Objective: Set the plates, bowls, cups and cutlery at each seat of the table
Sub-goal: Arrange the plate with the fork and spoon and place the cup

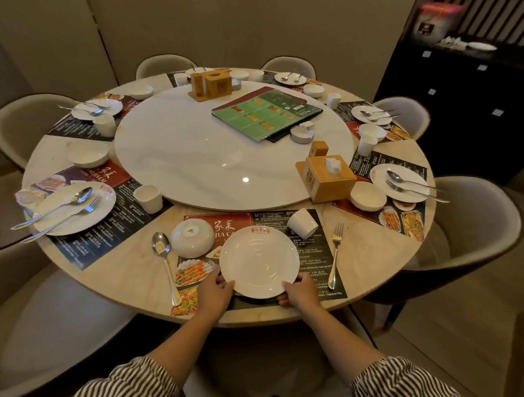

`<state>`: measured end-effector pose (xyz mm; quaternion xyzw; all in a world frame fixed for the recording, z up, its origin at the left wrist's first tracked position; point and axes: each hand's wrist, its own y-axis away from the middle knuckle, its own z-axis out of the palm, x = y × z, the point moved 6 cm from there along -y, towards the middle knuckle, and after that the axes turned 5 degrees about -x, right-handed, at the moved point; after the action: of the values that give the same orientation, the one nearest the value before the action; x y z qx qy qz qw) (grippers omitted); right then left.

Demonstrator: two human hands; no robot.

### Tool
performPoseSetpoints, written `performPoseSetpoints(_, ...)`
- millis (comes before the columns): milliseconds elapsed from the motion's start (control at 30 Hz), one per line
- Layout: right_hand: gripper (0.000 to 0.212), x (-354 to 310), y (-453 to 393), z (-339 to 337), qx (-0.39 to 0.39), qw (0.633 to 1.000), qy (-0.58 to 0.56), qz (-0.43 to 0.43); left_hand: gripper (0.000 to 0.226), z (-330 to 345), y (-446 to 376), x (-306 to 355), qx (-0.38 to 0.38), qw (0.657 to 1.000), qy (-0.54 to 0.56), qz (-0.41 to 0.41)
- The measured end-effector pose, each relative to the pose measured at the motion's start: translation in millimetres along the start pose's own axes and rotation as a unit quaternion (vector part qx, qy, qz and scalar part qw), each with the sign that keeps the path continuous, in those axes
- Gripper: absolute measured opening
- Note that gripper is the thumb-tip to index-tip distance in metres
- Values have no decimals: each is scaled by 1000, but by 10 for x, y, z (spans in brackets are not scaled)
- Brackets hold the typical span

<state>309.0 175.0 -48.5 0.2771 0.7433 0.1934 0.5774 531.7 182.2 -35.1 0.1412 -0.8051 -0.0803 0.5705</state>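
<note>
While both hands' grip [215, 290] [299, 292] clamps the plate [259, 261], the placemat [222, 226] reads "JIA CAI".

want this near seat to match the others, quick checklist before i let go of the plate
1. Grip: left hand and right hand both hold the plate's near rim: ok.
2. Plate on the placemat: ok.
3. Bowl upright: not ok, it sits upside down.
4. Cup upright: not ok, it lies tipped on its side.
5. Spoon and fork on the plate as at the other seats: not ok, they lie either side.
6. Plate clean: cannot tell.
</note>
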Motion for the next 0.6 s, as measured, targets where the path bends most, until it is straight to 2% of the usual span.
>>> performPoseSetpoints(333,23,43,37,86,-40,999,-21,9,41,-80,-23,1,13,1000,-9,-4)
performPoseSetpoints(600,22,22,68,70,-38,998,55,-6,47,-94,106,-130,31,999,23,-39)
